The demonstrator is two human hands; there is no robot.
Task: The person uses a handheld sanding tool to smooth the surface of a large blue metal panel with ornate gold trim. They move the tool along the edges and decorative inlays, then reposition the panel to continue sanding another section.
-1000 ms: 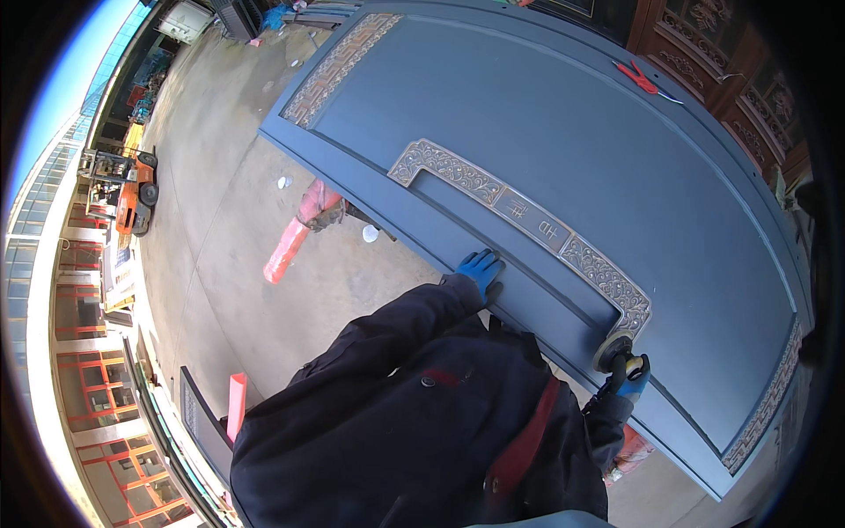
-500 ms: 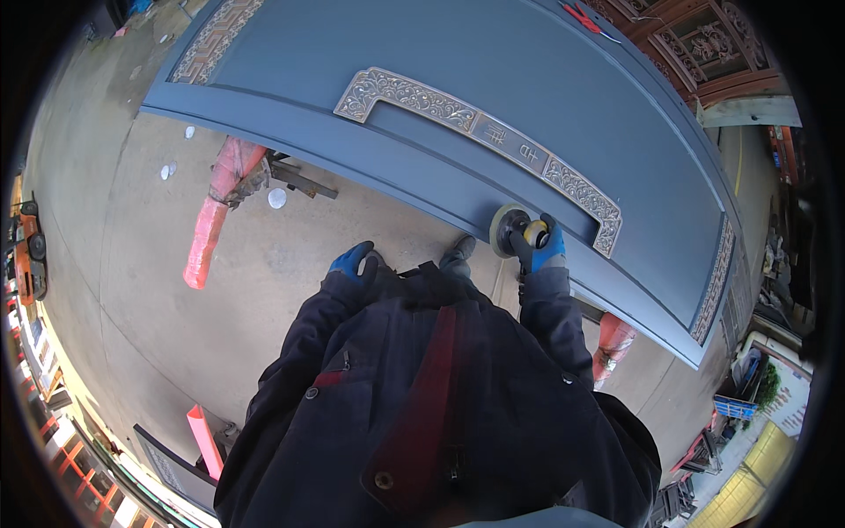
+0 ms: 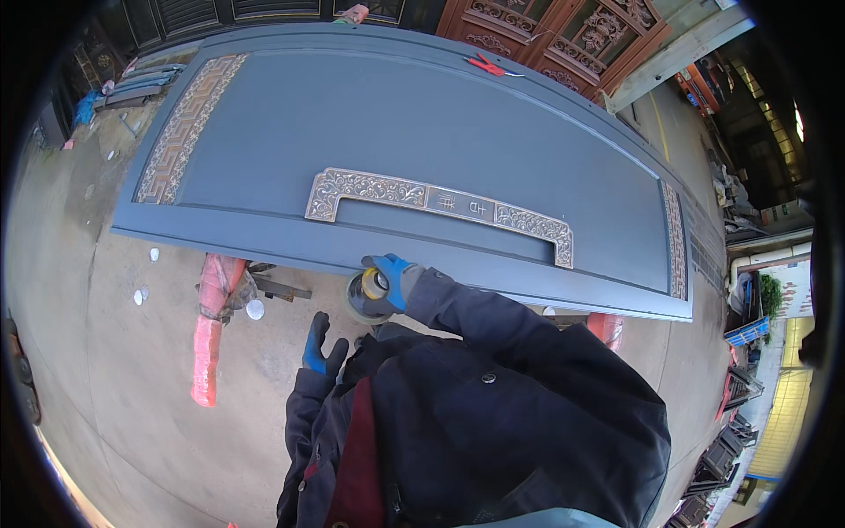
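Note:
A large blue-grey door panel [image 3: 414, 110] lies raised in front of me, with a carved, copper-toned bracket-shaped ornament [image 3: 528, 227] on its face. My right hand [image 3: 398, 280], in a blue and black glove, grips a round disc sander [image 3: 376, 283] with a yellow body. The sander is at the panel's near edge; its disc is tilted, and I cannot tell whether it touches. Lower and to the left, my left hand [image 3: 324, 345], gloved alike, is empty with thumb and fingers apart.
Supports wrapped in red plastic, one at the left [image 3: 208, 343] and one at the right [image 3: 606, 328], stand under the panel. Red-handled pliers [image 3: 486, 64] rest on its far edge. White round scraps [image 3: 254, 309] dot the floor. Carved brown doors [image 3: 563, 40] stand beyond.
My right hand has carried the sander leftward along the panel's near edge. My left hand is lower and slightly further left in view. The view has shifted, showing more of the panel's far side.

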